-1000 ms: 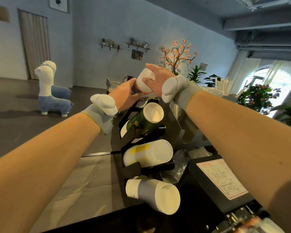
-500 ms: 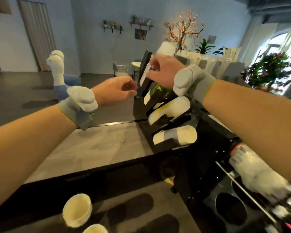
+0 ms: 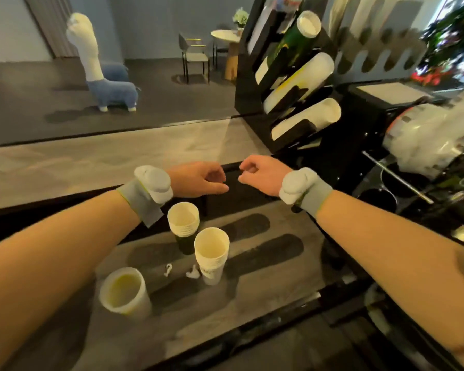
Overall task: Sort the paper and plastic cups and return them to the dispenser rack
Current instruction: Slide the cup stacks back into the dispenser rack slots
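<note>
Fetching cups: left hand (image 3: 198, 180) and right hand (image 3: 260, 175) loosely curled, empty, near paper cup stacks (image 3: 211, 253) and plastic cup (image 3: 123, 290) standing mid-desk (image 3: 265, 279); next, gripping one stack for its slot in the far-right dispenser rack (image 3: 248, 97).

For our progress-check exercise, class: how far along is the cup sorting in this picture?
Done: the dispenser rack holds a green stack, a yellow-marked stack and a white stack. In hand: nothing; the left hand and right hand hover empty, loosely curled. Left: on the counter stand green-sided paper cups, white paper cups and a frosted plastic cup.
</note>
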The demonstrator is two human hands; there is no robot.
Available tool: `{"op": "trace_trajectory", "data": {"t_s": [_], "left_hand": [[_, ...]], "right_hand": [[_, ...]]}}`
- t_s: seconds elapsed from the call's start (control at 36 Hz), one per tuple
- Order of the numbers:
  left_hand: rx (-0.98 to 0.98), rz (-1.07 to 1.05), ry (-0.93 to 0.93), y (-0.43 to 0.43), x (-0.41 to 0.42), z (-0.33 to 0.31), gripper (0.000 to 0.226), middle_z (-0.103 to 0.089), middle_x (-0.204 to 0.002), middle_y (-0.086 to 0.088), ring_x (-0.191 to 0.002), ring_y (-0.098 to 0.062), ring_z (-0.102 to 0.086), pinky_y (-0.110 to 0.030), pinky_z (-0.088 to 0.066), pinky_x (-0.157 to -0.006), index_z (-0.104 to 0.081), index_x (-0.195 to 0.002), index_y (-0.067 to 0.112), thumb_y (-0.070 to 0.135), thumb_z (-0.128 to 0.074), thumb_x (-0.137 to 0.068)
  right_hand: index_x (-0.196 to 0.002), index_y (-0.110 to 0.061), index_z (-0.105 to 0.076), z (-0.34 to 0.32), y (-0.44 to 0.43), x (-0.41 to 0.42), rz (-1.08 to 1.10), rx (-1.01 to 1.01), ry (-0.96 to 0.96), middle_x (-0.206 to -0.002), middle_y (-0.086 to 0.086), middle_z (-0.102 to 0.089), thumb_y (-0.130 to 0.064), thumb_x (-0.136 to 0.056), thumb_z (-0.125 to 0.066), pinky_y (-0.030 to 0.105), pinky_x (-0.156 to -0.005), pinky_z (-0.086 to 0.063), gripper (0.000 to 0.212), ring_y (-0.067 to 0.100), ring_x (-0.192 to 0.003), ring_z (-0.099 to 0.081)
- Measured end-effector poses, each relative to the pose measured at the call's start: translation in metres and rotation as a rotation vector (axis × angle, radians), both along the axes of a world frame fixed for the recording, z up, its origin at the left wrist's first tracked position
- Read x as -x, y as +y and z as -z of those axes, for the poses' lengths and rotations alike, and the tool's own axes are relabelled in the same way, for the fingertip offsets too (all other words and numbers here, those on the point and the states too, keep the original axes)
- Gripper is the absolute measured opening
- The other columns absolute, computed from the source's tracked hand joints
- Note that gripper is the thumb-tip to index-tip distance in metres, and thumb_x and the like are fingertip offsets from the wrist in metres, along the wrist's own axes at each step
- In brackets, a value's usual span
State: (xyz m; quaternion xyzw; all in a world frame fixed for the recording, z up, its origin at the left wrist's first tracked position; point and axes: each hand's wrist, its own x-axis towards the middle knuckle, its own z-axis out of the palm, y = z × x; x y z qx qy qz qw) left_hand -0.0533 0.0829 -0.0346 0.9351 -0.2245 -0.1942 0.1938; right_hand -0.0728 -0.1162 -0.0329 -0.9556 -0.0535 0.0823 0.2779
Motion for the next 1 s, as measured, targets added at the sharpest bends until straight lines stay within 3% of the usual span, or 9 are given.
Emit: {"op": "trace_trajectory", "data": {"t_s": [0.22, 0.36, 0.47, 0.56, 0.67, 0.78, 0.86, 0.97, 1.0], "left_hand": [[-0.157, 0.062, 0.054, 0.000, 0.034, 0.073, 0.089, -0.040, -0.151, 0.003, -0.135, -0.020, -0.044, -0.033, -0.037, -0.110, -0.030, -0.150, 0.022, 0.059, -0.069, -0.079], [-0.200, 0.117, 0.027, -0.002, 0.038, 0.121, 0.077, -0.060, -0.119, 0.002, -0.110, -0.018, -0.061, -0.039, -0.052, -0.094, -0.048, -0.125, 0.025, 0.059, -0.078, -0.063], [-0.243, 0.128, -0.080, 0.001, 0.040, 0.150, 0.095, -0.050, -0.133, -0.002, -0.121, -0.023, -0.055, -0.042, -0.051, -0.097, -0.039, -0.137, 0.024, 0.059, -0.080, -0.058], [-0.212, 0.124, -0.047, 0.000, 0.044, 0.162, 0.114, -0.032, -0.149, -0.008, -0.136, -0.027, -0.039, -0.041, -0.041, -0.108, -0.015, -0.154, 0.017, 0.043, -0.085, -0.067], [-0.152, 0.064, -0.018, 0.002, 0.045, 0.179, 0.117, -0.028, -0.146, -0.007, -0.137, -0.030, -0.037, -0.042, -0.043, -0.107, -0.007, -0.154, 0.028, 0.030, -0.086, -0.068], [-0.091, 0.034, -0.015, 0.003, 0.042, 0.180, 0.112, -0.036, -0.139, -0.006, -0.130, -0.027, -0.045, -0.039, -0.046, -0.102, -0.013, -0.152, 0.028, 0.031, -0.086, -0.067], [-0.029, -0.010, 0.022, 0.006, 0.036, 0.171, 0.109, -0.039, -0.140, -0.005, -0.130, -0.025, -0.045, -0.036, -0.043, -0.102, -0.016, -0.152, 0.027, 0.035, -0.085, -0.068], [0.188, -0.165, 0.137, 0.005, 0.025, 0.148, 0.119, -0.040, -0.149, -0.002, -0.134, -0.021, -0.043, -0.034, -0.037, -0.106, -0.006, -0.156, 0.025, 0.036, -0.086, -0.069], [0.246, -0.207, 0.144, 0.003, 0.021, 0.138, 0.118, -0.042, -0.148, -0.003, -0.130, -0.021, -0.046, -0.033, -0.039, -0.103, -0.005, -0.156, 0.026, 0.037, -0.085, -0.070]], "right_hand": [[-0.148, -0.010, -0.036, 0.110, 0.011, 0.041, -0.031, -0.030, 0.320, -0.142, 0.008, -0.052, -0.023, -0.085, -0.074, 0.031, -0.098, -0.046, 0.075, 0.024, -0.126, -0.054], [-0.153, -0.010, -0.024, 0.162, 0.019, 0.056, 0.010, -0.143, 0.417, -0.150, 0.013, -0.042, -0.011, -0.085, -0.074, 0.023, -0.098, -0.041, 0.085, 0.029, -0.134, -0.046], [-0.150, -0.010, -0.028, 0.185, 0.030, 0.056, -0.001, -0.172, 0.452, -0.143, 0.010, -0.050, -0.014, -0.081, -0.078, 0.031, -0.096, -0.043, 0.086, 0.029, -0.129, -0.051], [-0.147, -0.008, -0.033, 0.196, 0.036, 0.056, -0.010, -0.253, 0.422, -0.141, 0.009, -0.052, -0.005, -0.080, -0.077, 0.019, -0.089, -0.038, 0.080, 0.026, -0.131, -0.050], [-0.147, -0.003, -0.031, 0.207, 0.040, 0.056, -0.014, -0.326, 0.358, -0.139, 0.010, -0.051, 0.004, -0.077, -0.077, 0.002, -0.079, -0.031, 0.084, 0.017, -0.125, -0.048], [-0.141, -0.002, -0.039, 0.215, 0.041, 0.054, 0.026, -0.391, 0.346, -0.125, 0.002, -0.054, 0.005, -0.075, -0.078, 0.007, -0.080, -0.036, 0.077, 0.015, -0.119, -0.052], [-0.143, -0.009, -0.038, 0.217, 0.036, 0.049, 0.053, -0.457, 0.429, -0.133, 0.004, -0.055, 0.002, -0.073, -0.081, 0.023, -0.090, -0.045, 0.084, 0.021, -0.127, -0.052], [-0.140, -0.018, -0.043, 0.191, 0.020, 0.043, 0.047, -0.539, 0.464, -0.124, -0.007, -0.056, -0.013, -0.076, -0.083, 0.011, -0.074, -0.046, 0.076, 0.009, -0.114, -0.052], [-0.138, -0.020, -0.045, 0.181, 0.013, 0.040, 0.060, -0.548, 0.430, -0.122, -0.007, -0.058, -0.018, -0.076, -0.083, 0.015, -0.078, -0.048, 0.073, 0.011, -0.114, -0.054]]}}
